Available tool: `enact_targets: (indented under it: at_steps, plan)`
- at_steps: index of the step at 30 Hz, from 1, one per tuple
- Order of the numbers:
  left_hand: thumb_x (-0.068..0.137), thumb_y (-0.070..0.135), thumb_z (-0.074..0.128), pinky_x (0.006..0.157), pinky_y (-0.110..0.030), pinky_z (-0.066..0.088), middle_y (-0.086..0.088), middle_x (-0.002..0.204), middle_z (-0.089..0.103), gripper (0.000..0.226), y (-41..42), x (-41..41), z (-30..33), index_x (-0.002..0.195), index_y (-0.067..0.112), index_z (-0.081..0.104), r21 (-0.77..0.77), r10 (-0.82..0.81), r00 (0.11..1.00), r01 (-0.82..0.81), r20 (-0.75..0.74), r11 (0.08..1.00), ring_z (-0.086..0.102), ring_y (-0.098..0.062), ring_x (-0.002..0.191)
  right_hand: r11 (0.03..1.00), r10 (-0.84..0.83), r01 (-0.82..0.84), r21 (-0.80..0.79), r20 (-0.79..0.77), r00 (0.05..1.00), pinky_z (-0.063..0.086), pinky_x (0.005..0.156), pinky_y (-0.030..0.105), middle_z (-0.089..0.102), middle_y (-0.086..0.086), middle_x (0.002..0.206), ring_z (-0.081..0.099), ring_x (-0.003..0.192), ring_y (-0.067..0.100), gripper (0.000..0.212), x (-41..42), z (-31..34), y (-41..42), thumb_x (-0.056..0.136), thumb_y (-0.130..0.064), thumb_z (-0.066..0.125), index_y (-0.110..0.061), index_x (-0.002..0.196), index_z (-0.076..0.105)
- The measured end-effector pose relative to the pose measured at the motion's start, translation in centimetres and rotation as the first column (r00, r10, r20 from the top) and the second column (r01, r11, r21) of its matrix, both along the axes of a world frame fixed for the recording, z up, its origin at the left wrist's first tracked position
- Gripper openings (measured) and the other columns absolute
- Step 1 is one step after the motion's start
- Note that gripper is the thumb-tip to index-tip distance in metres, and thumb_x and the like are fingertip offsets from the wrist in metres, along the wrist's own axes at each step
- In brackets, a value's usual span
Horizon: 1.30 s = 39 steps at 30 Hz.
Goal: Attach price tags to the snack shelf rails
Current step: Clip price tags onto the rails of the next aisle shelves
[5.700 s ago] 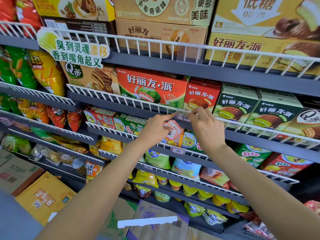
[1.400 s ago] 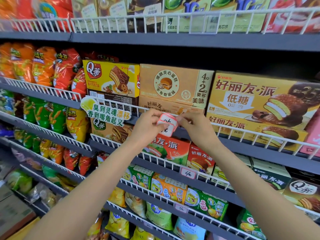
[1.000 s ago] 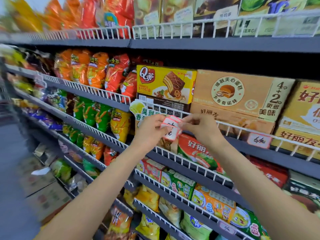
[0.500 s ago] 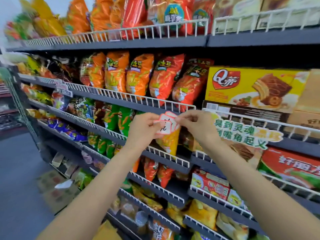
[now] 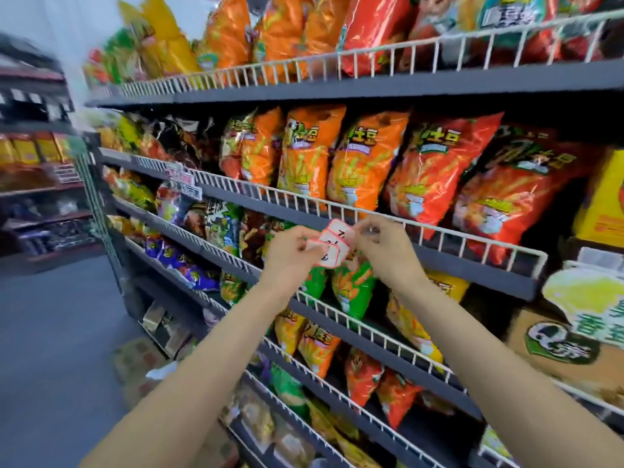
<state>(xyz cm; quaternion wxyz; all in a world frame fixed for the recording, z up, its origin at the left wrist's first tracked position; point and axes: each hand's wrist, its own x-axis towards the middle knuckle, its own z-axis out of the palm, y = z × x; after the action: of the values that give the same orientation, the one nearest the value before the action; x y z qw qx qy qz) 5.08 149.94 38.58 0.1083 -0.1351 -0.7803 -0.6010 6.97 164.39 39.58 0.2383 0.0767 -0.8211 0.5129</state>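
Note:
A small fan of white price tags with red borders is held up in front of the snack shelves. My left hand grips the lower tags of the fan. My right hand pinches the top tag at its right edge. Both hands hover just in front of the white wire shelf rail below a row of orange and red chip bags. The tags do not touch the rail.
Several tiers of dark shelves with white wire rails hold snack bags. Two tags hang on the rail farther left. A green and yellow sign sticks out at the right. An aisle floor and boxes lie to the left.
The view has swung left along the shelves, from the boxed cakes to the chip bags. Both hands have kept hold of the tag fan and stayed in front of the rail.

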Motion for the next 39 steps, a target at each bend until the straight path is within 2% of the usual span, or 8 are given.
enact_targets:
  at_steps: [5, 9, 16, 24, 28, 31, 36, 39]
  plan:
    - [0.084, 0.009, 0.065, 0.085, -0.042, 0.054, -0.009, 0.095, 0.068, 0.014, -2.1, -4.7, 0.1, 0.098, 0.009, 0.063, -0.045, -0.019, 0.999, 0.021, 0.032, 0.999, 0.065, -0.022, 0.089, 0.999, 0.014, -0.015, 0.037, 0.011, 1.0, 0.045, 0.052, 0.019, 0.065, 0.0, 0.07, 0.058, 0.057, 0.012, 0.007, -5.0, 0.0, -2.1, 0.081, -0.006, 0.068, -0.013, 0.081, 0.065]
    - [0.088, 0.005, 0.059, 0.06, -0.015, 0.053, -0.01, 0.095, 0.066, 0.022, -4.4, -8.2, 0.3, 0.109, 0.002, 0.057, -0.036, -0.111, 0.989, 0.115, 0.102, 0.993, 0.064, -0.011, 0.077, 0.998, 0.001, -0.002, 0.067, 0.02, 1.0, 0.05, 0.071, 0.038, 0.069, 0.01, 0.077, 0.062, 0.072, 0.027, 0.019, -8.5, 0.5, -4.3, 0.075, -0.007, 0.074, -0.021, 0.07, 0.063]
    - [0.09, 0.013, 0.059, 0.075, -0.034, 0.055, -0.012, 0.096, 0.069, 0.008, -9.6, -15.1, 0.2, 0.096, 0.012, 0.064, -0.034, -0.123, 0.99, 0.126, 0.062, 0.991, 0.065, -0.02, 0.087, 1.0, 0.012, -0.012, 0.003, 0.078, 0.997, 0.047, 0.061, 0.031, 0.064, 0.008, 0.073, 0.056, 0.065, 0.016, 0.02, -15.3, 0.5, -9.1, 0.069, -0.008, 0.08, -0.014, 0.071, 0.061]
    - [0.087, 0.009, 0.062, 0.081, -0.025, 0.043, -0.009, 0.109, 0.061, 0.022, -15.9, -26.7, 0.1, 0.109, 0.006, 0.06, -0.097, -0.197, 0.977, 0.205, 0.084, 0.974, 0.057, -0.022, 0.108, 0.982, -0.188, 0.188, -0.003, 0.056, 0.981, 0.043, 0.041, 0.015, 0.064, 0.007, 0.063, 0.055, 0.041, 0.003, 0.006, -23.3, 0.3, -15.0, 0.09, -0.01, 0.059, -0.009, 0.088, 0.065]
    - [0.087, 0.01, 0.061, 0.094, -0.036, 0.046, -0.011, 0.126, 0.056, 0.043, -17.1, -30.7, 0.1, 0.128, 0.008, 0.051, -0.112, -0.223, 0.97, 0.234, 0.101, 0.966, 0.053, -0.024, 0.118, 0.863, -0.42, 0.437, 0.253, -0.122, 0.899, 0.053, 0.061, 0.036, 0.066, 0.003, 0.062, 0.057, 0.047, 0.009, 0.017, -26.0, 0.8, -16.3, 0.093, -0.013, 0.053, -0.002, 0.088, 0.065]
    - [0.088, 0.011, 0.061, 0.083, -0.02, 0.042, -0.01, 0.13, 0.054, 0.055, -17.1, -32.0, 0.3, 0.138, 0.012, 0.041, -0.122, -0.269, 0.959, 0.279, 0.094, 0.953, 0.052, -0.019, 0.118, 0.79, -0.456, 0.515, 0.333, -0.243, 0.856, 0.05, 0.057, 0.031, 0.065, 0.004, 0.066, 0.055, 0.044, 0.004, 0.014, -27.1, 1.0, -17.0, 0.093, -0.01, 0.051, -0.006, 0.099, 0.064]
    - [0.087, 0.008, 0.062, 0.058, 0.001, 0.037, 0.004, 0.09, 0.063, 0.048, -17.1, -32.5, -0.1, 0.133, 0.009, 0.049, -0.111, -0.332, 0.943, 0.332, 0.012, 0.937, 0.056, 0.009, 0.07, 0.64, -0.492, 0.601, 0.479, -0.345, 0.799, 0.042, 0.048, 0.033, 0.062, 0.01, 0.064, 0.055, 0.055, 0.027, 0.021, -28.0, 1.0, -17.8, 0.092, -0.012, 0.05, -0.015, 0.109, 0.061]
    - [0.087, 0.012, 0.062, 0.081, -0.01, 0.036, -0.004, 0.125, 0.061, 0.049, -17.7, -32.2, -0.3, 0.134, 0.009, 0.048, -0.164, -0.347, 0.938, 0.344, 0.009, 0.925, 0.057, -0.009, 0.11, 0.57, -0.529, 0.63, 0.528, -0.35, 0.773, 0.031, 0.044, 0.028, 0.058, 0.008, 0.063, 0.052, 0.056, 0.028, 0.021, -28.6, 1.3, -18.0, 0.095, -0.018, 0.045, -0.015, 0.108, 0.061]
